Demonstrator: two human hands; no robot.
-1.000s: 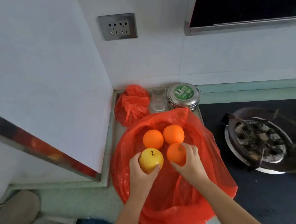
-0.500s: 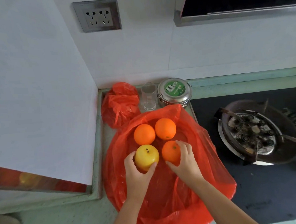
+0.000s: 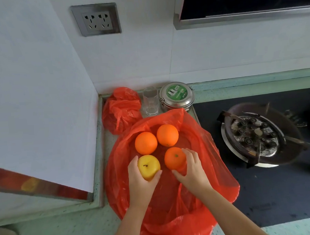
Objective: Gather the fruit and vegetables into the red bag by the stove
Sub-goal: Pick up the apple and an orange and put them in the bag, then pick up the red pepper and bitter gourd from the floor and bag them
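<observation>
Four fruits in play: the far-left orange (image 3: 146, 143) and far-right orange (image 3: 167, 137) sit side by side on the spread red bag (image 3: 216, 177), just left of the stove (image 3: 262, 192). The left hand (image 3: 141, 181) curls round a yellow apple (image 3: 148, 167), and the right hand (image 3: 193, 171) cups a third orange (image 3: 174, 158), both low over the plastic. It looks like the set-down; next, a gentle release so nothing rolls onto the counter (image 3: 66, 228).

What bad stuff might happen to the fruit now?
1. The two loose oranges are round. They might roll off when the red bag gets lifted, since the left hand holds the yellow apple and the right hand holds another orange.
2. The glass stands right behind the bag; a tug might tip it.
3. The bag's edge lies on the stove; it might melt if that is hot.
</observation>
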